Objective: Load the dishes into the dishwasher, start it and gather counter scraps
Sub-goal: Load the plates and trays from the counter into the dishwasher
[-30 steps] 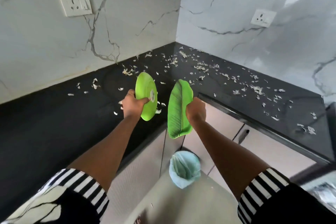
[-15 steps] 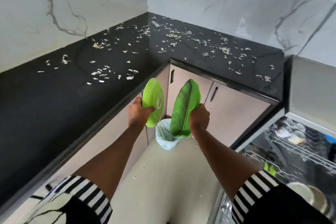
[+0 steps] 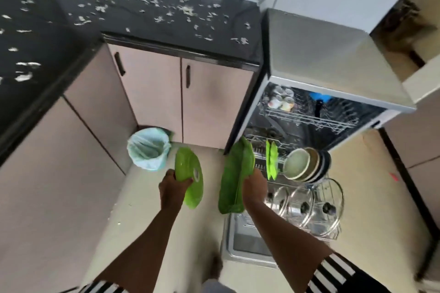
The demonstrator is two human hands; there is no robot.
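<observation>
My left hand (image 3: 173,187) grips a round green plate (image 3: 189,176) by its edge, held on edge above the floor. My right hand (image 3: 254,183) grips a green leaf-shaped plate (image 3: 234,178), also on edge, at the left side of the open dishwasher (image 3: 333,59). Its lower rack (image 3: 307,202) is pulled out and holds green plates (image 3: 271,159), a row of bowls (image 3: 307,164) and glass lids (image 3: 312,204). Cups sit in the upper rack (image 3: 307,119). White scraps (image 3: 147,7) litter the black counter (image 3: 166,31).
A bin with a pale blue liner (image 3: 148,147) stands on the floor in the corner under the counter. Beige cabinet doors (image 3: 181,97) run along both counter legs. The dishwasher door (image 3: 247,245) lies open at floor level.
I have turned right and looked down, away from the counter. Both hands carried the plates down and toward the open dishwasher, which now fills the right side of view.
</observation>
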